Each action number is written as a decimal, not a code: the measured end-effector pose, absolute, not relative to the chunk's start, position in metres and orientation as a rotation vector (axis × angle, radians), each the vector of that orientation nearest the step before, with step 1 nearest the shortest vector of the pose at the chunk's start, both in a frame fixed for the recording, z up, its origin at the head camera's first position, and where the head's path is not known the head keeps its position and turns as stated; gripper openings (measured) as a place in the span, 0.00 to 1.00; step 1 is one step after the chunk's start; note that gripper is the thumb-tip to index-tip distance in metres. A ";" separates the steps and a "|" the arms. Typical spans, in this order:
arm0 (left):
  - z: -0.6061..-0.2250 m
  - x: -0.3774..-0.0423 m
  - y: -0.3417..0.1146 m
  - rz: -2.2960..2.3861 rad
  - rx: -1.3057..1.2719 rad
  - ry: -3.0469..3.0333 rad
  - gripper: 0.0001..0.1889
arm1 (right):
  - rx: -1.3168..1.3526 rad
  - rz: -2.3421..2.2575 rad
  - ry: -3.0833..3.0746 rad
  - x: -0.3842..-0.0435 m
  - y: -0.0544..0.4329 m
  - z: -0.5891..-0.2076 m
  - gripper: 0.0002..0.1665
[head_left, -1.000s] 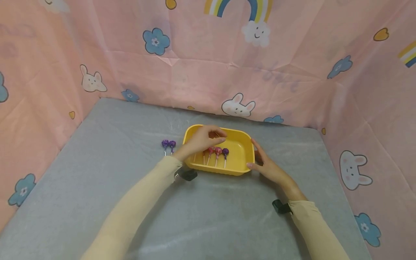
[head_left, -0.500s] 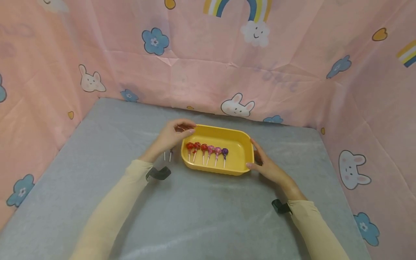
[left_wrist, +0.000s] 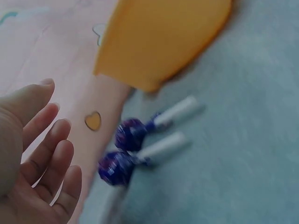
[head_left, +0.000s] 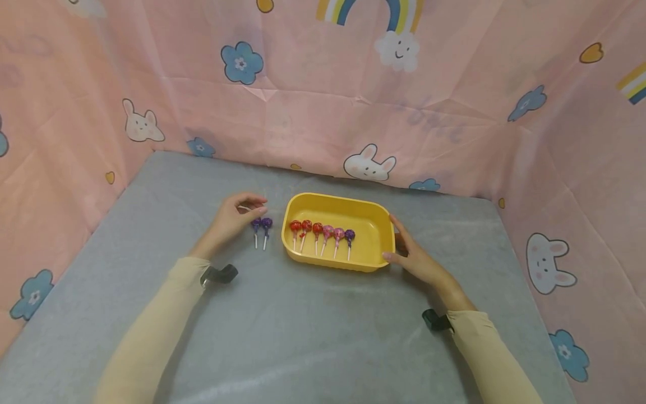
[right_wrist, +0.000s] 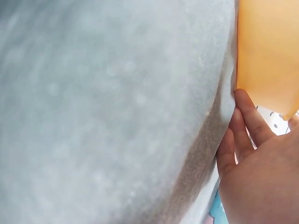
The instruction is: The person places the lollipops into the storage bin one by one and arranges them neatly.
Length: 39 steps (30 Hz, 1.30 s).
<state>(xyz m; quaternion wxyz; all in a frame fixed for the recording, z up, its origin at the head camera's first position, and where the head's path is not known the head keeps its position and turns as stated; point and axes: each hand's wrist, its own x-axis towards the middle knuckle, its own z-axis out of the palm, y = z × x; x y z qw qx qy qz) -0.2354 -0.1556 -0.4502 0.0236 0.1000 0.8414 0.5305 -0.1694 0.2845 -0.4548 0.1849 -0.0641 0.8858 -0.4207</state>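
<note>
Two purple-wrapped lollipops [head_left: 266, 224] lie side by side on the grey cloth, sticks toward the person. Just above and left of them is my left hand [head_left: 231, 216], fingers loosely bent and holding nothing; the left wrist view shows this empty hand [left_wrist: 42, 158] apart from the lollipops [left_wrist: 128, 135]. A yellow plastic bin [head_left: 370, 261] stands to the right. Inside it lie several lollipops [head_left: 317, 229] in a row: red, then pink, then one purple. My right hand [head_left: 416, 259] rests against the bin's right end, its extended fingers [right_wrist: 252, 116] touching the outer wall and its thumb at the rim.
Grey cloth [head_left: 313, 336] covers the table. Pink printed fabric [head_left: 303, 112] rises behind it and on both sides. Each wrist wears a dark camera, such as the left wrist's camera [head_left: 220, 274].
My left hand has left the bin and moved left to the two purple lollipops, uncovering the red ones in the bin. The right hand has kept its place at the bin.
</note>
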 end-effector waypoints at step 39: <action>-0.482 -0.235 -0.170 1.315 0.315 2.773 0.16 | -0.193 -1.196 2.497 -0.170 0.286 -0.457 0.56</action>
